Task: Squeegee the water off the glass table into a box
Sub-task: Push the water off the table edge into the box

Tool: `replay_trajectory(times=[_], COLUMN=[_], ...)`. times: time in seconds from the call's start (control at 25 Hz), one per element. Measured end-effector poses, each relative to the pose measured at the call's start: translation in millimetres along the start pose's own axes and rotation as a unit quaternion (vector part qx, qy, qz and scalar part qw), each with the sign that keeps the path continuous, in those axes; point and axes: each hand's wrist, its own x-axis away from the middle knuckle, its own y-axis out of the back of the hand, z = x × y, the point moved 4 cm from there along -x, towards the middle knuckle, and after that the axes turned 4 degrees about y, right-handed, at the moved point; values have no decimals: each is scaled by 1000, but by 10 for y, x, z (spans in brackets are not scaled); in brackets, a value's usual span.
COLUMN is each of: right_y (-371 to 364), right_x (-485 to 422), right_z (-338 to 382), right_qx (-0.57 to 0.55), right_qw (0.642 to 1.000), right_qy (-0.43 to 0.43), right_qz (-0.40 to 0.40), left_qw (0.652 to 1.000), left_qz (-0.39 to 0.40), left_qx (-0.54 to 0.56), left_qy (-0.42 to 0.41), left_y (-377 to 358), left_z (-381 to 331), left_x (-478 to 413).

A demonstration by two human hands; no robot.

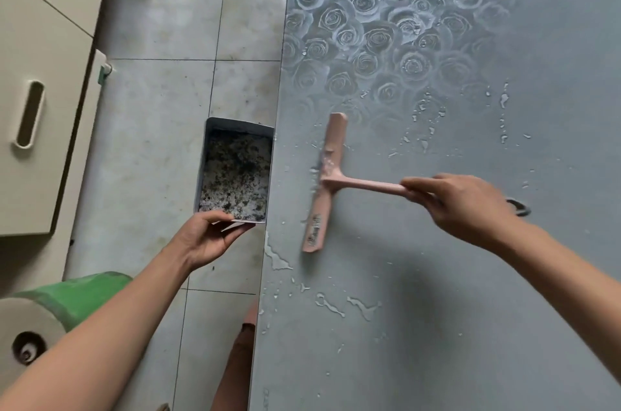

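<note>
Left hand (pixel 205 239) holds box (pixel 201 172) at table (pixel 437 326) edge; right hand (pixel 460 205) grips squeegee (pixel 327 175). I'd press it flat, sweeping water (pixel 363 306) toward left hand.

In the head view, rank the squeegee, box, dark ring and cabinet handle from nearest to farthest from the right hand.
1. The squeegee: its handle is gripped by the right hand.
2. The ring: on the table, beside the wrist.
3. The box: off the table's left edge, held by the left hand.
4. The cabinet handle: far left.
</note>
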Motion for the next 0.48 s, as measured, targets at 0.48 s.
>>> replay_trajectory(times=[0.48], right_y=[177], right_x=[-379], right_z=[416], right_qx=[33], right_qw=[998], right_qy=[38], right_qz=[-23], left_qw=[1000], left_qz=[19], left_qx=[12], left_qy=[-8], left_y=[-101], left_z=[-85], left_x=[-34])
